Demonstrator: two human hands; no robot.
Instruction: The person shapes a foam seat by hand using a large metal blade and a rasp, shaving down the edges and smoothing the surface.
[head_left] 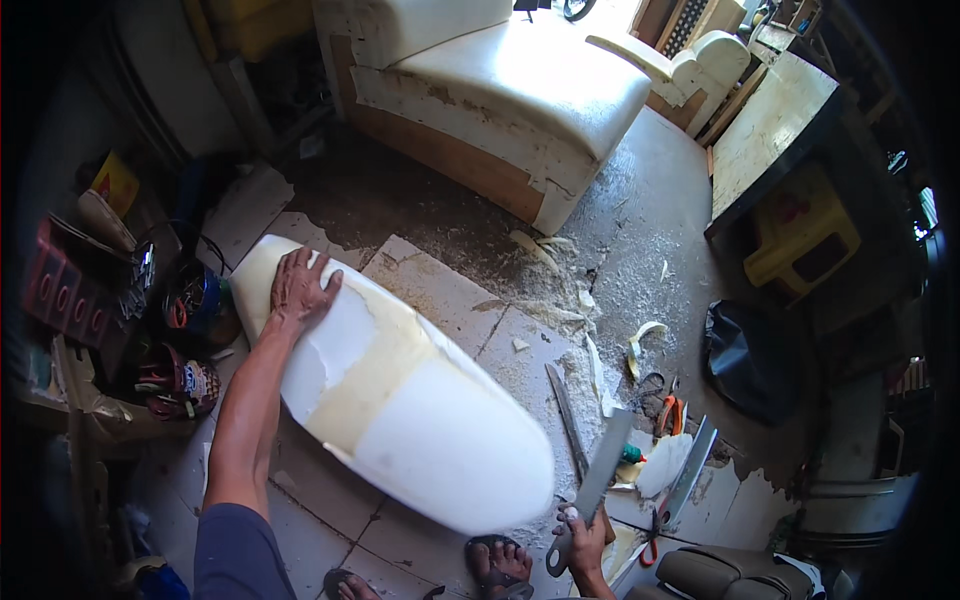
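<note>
My left hand point(303, 285) rests with spread fingers on the upper end of a long, white padded seat-shaped piece point(450, 440), which has a cream foam band across it. My right hand point(585, 540), at the bottom right, grips a flat metal strip point(610, 470) with a hole at its lower end. Near it on the floor lie a long dark blade point(566, 420), orange-handled pliers point(670, 412), a green-capped tube point(631, 454), another metal strip point(692, 465) and scissors point(651, 548). Curled foam offcuts point(640, 345) and pale dust lie beside these tools.
A worn white sofa point(520, 90) stands ahead. At the left are tool containers point(195, 300) and clutter. A black bag point(745, 365), a yellow plastic stool point(800, 235) and a leaning board point(770, 130) are at the right. My sandalled feet point(498, 565) show at the bottom, beside a folded cushion point(725, 580).
</note>
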